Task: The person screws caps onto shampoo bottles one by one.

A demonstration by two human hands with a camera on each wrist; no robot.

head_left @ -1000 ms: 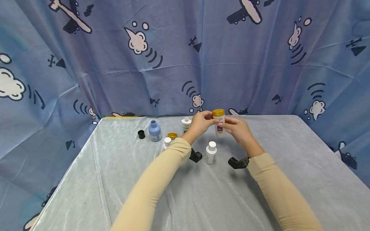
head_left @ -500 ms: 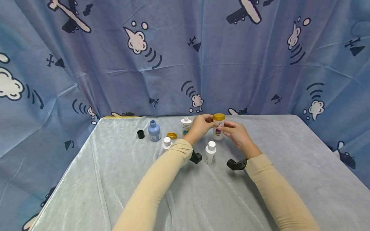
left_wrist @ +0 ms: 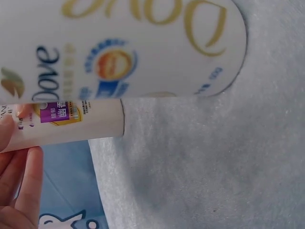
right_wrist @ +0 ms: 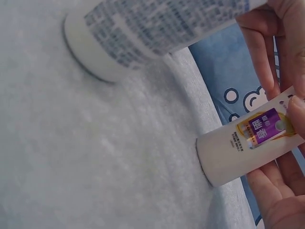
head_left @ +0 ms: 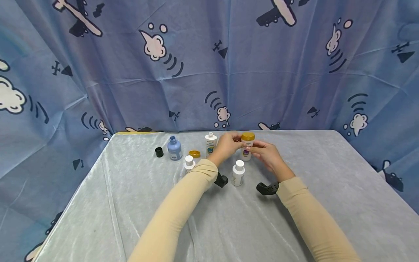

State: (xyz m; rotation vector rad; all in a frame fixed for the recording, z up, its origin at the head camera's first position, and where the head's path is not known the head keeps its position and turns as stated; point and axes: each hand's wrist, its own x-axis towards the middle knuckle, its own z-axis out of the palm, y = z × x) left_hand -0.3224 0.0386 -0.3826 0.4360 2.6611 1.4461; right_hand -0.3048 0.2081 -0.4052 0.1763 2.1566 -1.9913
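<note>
Gripping fingers [left_wrist: 31, 179]: curled; gold-capped bottle [right_wrist: 250, 139] was pinched by left hand [head_left: 226, 146] and right hand [head_left: 269, 156]
White-capped bottle [head_left: 238, 175]: was seen standing nearer

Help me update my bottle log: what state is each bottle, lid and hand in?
Gold-topped bottle: lid on, upright.
Left hand: gripping that bottle.
Right hand: gripping it too.
Blue bottle: open, upright.
Black cap: loose, beside the blue bottle.
Front centre white bottle: capped, upright.
Left white bottle: capped, upright.
Rear white bottle: upright; open or not, unclear.
Other gold lid: fitted or loose, unclear.
</note>
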